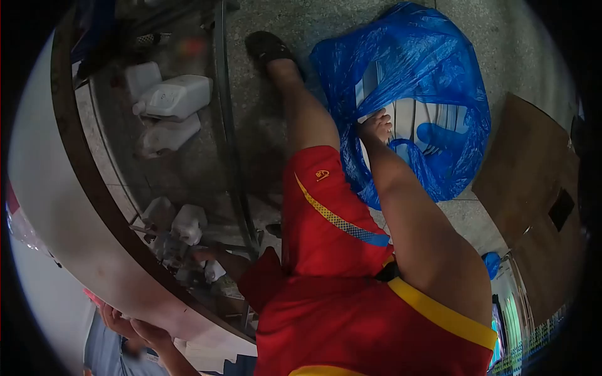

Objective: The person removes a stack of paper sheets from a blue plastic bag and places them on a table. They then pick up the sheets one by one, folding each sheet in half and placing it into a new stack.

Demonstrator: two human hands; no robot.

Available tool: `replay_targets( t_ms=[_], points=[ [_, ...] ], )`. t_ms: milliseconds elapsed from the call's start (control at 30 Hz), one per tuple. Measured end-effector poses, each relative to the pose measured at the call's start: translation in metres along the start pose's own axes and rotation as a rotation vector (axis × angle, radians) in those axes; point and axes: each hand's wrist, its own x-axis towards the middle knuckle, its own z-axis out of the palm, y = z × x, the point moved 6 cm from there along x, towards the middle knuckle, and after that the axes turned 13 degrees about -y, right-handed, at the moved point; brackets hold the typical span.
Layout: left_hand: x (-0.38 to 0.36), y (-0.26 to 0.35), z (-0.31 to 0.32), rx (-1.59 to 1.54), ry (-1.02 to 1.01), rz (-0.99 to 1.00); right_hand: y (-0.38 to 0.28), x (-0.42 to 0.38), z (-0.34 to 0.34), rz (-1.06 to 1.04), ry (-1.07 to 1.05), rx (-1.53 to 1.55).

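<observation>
My right hand (376, 127) reaches down into the mouth of a blue plastic bag (433, 59) on the floor, its fingers curled at the bag's inner edge. White, ridged pieces (406, 119) lie inside the bag beside these fingers. What the fingers hold, if anything, I cannot make out. To the other side, my left hand (204, 253) extends low under the table edge, close to white plastic jugs (189, 224) and clear plastic items; its fingers are dim and blurred.
A white table (94, 219) with a dark edge curves along the left. More white jugs (179, 97) lie beneath it, past a metal frame bar (227, 125). Flattened cardboard (517, 169) stands at right. Another person's hands (135, 329) are at the table, near something red (94, 297).
</observation>
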Motion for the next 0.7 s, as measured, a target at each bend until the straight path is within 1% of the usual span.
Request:
replay_targets(
  t_ms=[67, 133, 167, 233, 267, 300, 367, 433, 467, 500, 533, 567, 600, 667, 700],
  points=[
    [0.002, 0.006, 0.005, 0.03, -0.009, 0.01, 0.018, 0.008, 0.0, 0.003, 0.034, -0.038],
    [0.003, 0.011, 0.006, 0.031, 0.009, 0.013, 0.018, 0.015, -0.006, -0.069, 0.053, 0.031],
    [0.004, 0.009, 0.006, 0.028, 0.005, 0.013, 0.026, 0.023, -0.009, -0.065, 0.054, 0.029],
    [0.003, 0.001, 0.004, -0.017, -0.016, 0.009, 0.044, 0.043, -0.009, -0.143, -0.091, 0.153],
    [0.003, 0.0, 0.003, -0.018, -0.018, 0.008, 0.05, 0.045, -0.015, -0.214, -0.059, 0.198],
    [0.002, 0.001, 0.003, 0.005, -0.014, -0.001, 0.061, 0.057, -0.014, -0.212, -0.057, 0.196],
    [0.001, 0.003, 0.002, 0.022, -0.012, -0.01, 0.067, 0.078, -0.009, -0.36, -0.107, 0.124],
    [0.001, 0.002, 0.001, 0.026, 0.002, -0.031, 0.079, 0.087, -0.011, -0.352, -0.087, 0.173],
    [-0.004, -0.01, -0.003, 0.019, 0.001, -0.029, 0.086, 0.089, -0.015, -0.346, -0.07, 0.226],
    [-0.013, -0.035, -0.009, -0.056, -0.006, -0.063, 0.093, 0.096, -0.015, -0.34, -0.063, 0.225],
    [-0.017, -0.049, -0.01, -0.132, -0.014, -0.095, 0.095, 0.103, -0.013, -0.399, -0.083, 0.14],
    [-0.013, -0.041, -0.006, -0.14, -0.018, -0.089, 0.098, 0.107, -0.011, -0.456, -0.104, 0.055],
    [-0.006, -0.025, -0.001, -0.133, -0.034, -0.088, 0.095, 0.095, -0.028, -0.445, -0.091, 0.0],
    [-0.001, -0.013, 0.003, -0.129, -0.049, -0.08, 0.105, 0.088, -0.068, -0.48, -0.027, 0.08],
    [-0.001, -0.009, 0.001, -0.116, -0.041, -0.042, 0.117, 0.106, -0.083, -0.476, 0.072, 0.133]
  ],
)
